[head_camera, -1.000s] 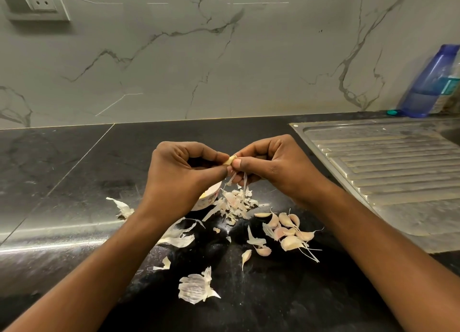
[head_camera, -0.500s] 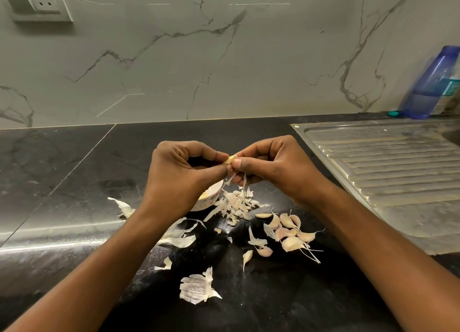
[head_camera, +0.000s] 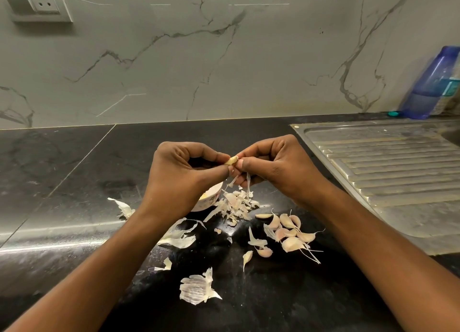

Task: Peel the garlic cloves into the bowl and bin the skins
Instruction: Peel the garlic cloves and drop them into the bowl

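My left hand [head_camera: 181,176] and my right hand [head_camera: 276,166] meet above the black counter, both pinching one pale garlic clove [head_camera: 231,160] between thumbs and fingers. Thin strips of skin [head_camera: 245,182] hang down under my right fingers. A small white bowl [head_camera: 210,198] stands mostly hidden under my left hand. A heap of torn skins [head_camera: 236,205] lies just right of the bowl. Several unpeeled cloves [head_camera: 286,232] lie in a cluster on the counter under my right forearm.
Bigger papery skins [head_camera: 196,288] and scraps [head_camera: 124,207] are scattered over the black counter [head_camera: 74,170]. A steel sink drainboard [head_camera: 388,172] fills the right side. A blue bottle [head_camera: 430,85] stands at the back right against the marble wall, a socket [head_camera: 42,1] at top left.
Both hands stay in the same pinch on the clove. The hanging skin strips have barely shifted. Only the view has moved slightly.
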The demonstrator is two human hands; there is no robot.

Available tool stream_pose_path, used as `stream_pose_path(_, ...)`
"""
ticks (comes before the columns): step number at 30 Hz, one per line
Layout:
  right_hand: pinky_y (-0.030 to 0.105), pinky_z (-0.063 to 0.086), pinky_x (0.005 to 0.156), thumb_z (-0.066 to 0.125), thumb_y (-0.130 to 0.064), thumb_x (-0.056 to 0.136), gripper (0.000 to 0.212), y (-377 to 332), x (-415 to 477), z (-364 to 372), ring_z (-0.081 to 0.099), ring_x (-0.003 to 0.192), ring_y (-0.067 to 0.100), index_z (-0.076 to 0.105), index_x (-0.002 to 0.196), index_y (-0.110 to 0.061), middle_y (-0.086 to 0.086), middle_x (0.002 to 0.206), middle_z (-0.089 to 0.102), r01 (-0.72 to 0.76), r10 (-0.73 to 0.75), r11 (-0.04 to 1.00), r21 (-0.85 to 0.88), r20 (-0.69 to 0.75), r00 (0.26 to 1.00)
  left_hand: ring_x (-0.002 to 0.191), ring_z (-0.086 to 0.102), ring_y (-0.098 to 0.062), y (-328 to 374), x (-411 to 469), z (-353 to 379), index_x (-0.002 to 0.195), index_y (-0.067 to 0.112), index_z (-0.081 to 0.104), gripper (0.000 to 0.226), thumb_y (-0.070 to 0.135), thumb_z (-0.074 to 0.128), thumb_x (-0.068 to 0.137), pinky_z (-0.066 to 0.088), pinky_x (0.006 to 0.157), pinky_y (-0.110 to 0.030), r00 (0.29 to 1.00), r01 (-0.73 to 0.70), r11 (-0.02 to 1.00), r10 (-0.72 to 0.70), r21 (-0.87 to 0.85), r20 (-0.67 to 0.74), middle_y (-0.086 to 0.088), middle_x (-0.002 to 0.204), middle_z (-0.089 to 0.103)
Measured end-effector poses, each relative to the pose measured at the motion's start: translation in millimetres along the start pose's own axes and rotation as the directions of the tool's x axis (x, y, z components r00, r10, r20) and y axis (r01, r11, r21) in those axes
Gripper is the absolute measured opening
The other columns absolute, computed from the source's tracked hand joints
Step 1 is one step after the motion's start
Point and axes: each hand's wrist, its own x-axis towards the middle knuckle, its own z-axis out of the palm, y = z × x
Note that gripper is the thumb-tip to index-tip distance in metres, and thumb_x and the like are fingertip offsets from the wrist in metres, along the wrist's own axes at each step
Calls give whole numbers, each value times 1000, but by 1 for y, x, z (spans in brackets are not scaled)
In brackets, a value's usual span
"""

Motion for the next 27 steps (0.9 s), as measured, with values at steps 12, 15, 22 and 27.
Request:
stream_pose_path(12,34,67,75,75,-5,95,12,-2,0,-1,80,80,26,78,106,-1,13,91,81,-1,0,1000,27,28,1000,81,79,-17,3,-1,-1,95,11,82,25,25,86,75,64,73,-26,1000,23,999,-23,-27,-3,3,88,81)
stream_pose_path(15,34,67,74,74,-6,95,12,-2,0,-2,80,79,27,78,105,0,13,90,81,9,-9,1000,9,25,1000,80,79,-18,4,-1,-1,95,11,82,26,25,86,74,65,73,-29,999,36,998,-36,-45,1,2,87,81)
stream_pose_path(22,31,66,72,74,-3,95,8,-2,0,-3,80,77,25,79,102,-3,11,88,81,32,-32,999,-34,3,999,79,80,-20,7,-2,0,95,9,82,28,24,87,72,66,74,-31,997,74,993,-72,-90,21,-1,87,82)
stream_pose_path(27,27,64,67,75,-1,94,6,0,0,-2,78,72,23,80,97,-2,10,85,80,57,-59,996,-73,-17,998,73,78,-18,8,-3,3,92,15,83,21,28,85,76,65,67,-27,1000,6,1000,-6,2,14,5,83,81)
